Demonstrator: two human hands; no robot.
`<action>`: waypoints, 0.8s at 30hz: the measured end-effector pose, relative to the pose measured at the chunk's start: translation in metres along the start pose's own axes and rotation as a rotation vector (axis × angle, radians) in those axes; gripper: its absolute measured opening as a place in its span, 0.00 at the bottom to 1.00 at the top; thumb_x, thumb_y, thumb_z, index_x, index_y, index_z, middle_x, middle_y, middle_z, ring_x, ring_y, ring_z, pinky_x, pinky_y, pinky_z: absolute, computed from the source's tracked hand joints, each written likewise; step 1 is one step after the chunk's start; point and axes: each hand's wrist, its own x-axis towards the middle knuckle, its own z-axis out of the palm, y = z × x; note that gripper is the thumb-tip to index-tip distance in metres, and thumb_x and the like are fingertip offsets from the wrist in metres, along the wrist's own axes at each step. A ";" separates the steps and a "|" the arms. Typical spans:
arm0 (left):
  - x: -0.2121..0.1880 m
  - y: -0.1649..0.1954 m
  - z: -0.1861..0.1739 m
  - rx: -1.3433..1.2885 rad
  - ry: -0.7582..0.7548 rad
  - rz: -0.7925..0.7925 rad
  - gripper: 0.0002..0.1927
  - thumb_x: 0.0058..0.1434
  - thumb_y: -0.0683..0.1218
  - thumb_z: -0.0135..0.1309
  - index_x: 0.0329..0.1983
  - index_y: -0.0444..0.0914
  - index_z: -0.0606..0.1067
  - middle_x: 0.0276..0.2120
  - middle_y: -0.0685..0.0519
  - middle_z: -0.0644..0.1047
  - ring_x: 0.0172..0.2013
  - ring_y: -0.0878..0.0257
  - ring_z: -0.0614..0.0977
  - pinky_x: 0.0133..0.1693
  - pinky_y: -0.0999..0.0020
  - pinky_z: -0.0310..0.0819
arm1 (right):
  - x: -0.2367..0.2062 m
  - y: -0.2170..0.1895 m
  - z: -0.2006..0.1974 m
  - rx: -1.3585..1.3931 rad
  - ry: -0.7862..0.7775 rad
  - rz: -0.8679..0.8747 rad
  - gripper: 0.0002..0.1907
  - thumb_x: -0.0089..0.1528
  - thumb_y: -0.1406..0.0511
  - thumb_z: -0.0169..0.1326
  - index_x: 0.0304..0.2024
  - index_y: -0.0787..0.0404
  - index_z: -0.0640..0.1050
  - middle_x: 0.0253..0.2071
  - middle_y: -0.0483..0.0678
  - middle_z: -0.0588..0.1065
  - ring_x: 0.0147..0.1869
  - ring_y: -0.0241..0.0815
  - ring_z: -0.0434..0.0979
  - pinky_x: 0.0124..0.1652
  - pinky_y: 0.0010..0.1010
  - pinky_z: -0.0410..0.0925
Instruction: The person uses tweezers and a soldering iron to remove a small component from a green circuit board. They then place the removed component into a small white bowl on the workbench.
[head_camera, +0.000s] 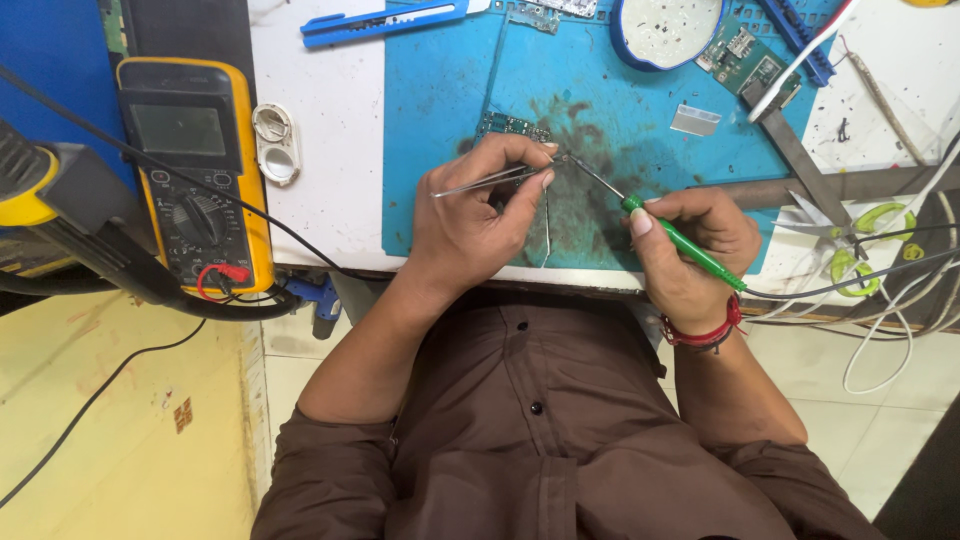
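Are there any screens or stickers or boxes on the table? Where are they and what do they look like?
Multimeter: at the left of the bench, a yellow and black upright box with a round dial.
Multimeter screen: at the top of the meter, a grey rectangle, blank.
No packages or signs show. Any markings on the meter face are too small to tell.

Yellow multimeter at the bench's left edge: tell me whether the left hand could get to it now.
Probably yes, once freed: the left hand holds metal tweezers, and bare white bench lies between it and the yellow multimeter.
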 end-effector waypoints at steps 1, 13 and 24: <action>0.000 0.000 0.000 -0.004 0.001 -0.001 0.06 0.65 0.38 0.61 0.43 0.38 0.76 0.44 0.51 0.85 0.34 0.68 0.88 0.34 0.75 0.81 | 0.000 0.000 0.000 -0.005 -0.001 -0.001 0.06 0.70 0.75 0.60 0.45 0.69 0.75 0.37 0.53 0.80 0.38 0.33 0.80 0.39 0.20 0.72; -0.001 -0.002 0.001 -0.020 0.001 -0.020 0.05 0.65 0.37 0.60 0.42 0.38 0.76 0.44 0.50 0.85 0.33 0.69 0.87 0.33 0.76 0.81 | 0.001 -0.001 -0.001 -0.097 0.000 -0.036 0.06 0.68 0.75 0.61 0.43 0.68 0.76 0.35 0.50 0.80 0.36 0.30 0.78 0.37 0.18 0.69; 0.000 -0.003 0.000 -0.019 -0.007 -0.009 0.05 0.66 0.38 0.59 0.42 0.38 0.75 0.44 0.50 0.85 0.34 0.68 0.88 0.34 0.76 0.81 | 0.002 -0.001 0.001 -0.106 0.008 -0.046 0.06 0.68 0.75 0.61 0.43 0.68 0.76 0.34 0.50 0.80 0.35 0.29 0.77 0.36 0.18 0.68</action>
